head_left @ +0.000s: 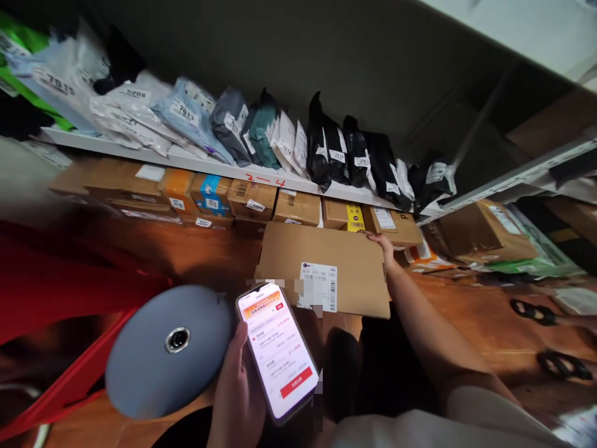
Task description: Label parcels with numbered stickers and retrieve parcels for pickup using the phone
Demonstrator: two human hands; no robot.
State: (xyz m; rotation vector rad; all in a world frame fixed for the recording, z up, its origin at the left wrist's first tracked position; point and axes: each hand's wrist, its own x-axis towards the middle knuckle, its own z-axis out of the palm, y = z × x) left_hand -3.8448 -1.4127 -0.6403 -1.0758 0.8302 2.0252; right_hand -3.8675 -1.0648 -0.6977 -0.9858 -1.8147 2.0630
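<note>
My left hand (237,379) is closed round a smartphone (280,354), thumb along its left edge. The lit screen faces up and shows a page with a red button near the bottom. My right hand (383,246) grips the far right corner of a flat brown cardboard box (284,252), with the fingertips over its back edge. A white shipping label (321,274) with a barcode is stuck to the box's upper face, partly blurred out. The phone overlaps the box's near left corner in my view.
A white shelf (196,160) marked "2-4" holds numbered parcel bags (186,112). Under it stands a row of cardboard boxes (298,208). A round grey disc-shaped object (140,367) and red fabric (60,274) are at left. Black sandals (532,311) lie on the floor at right.
</note>
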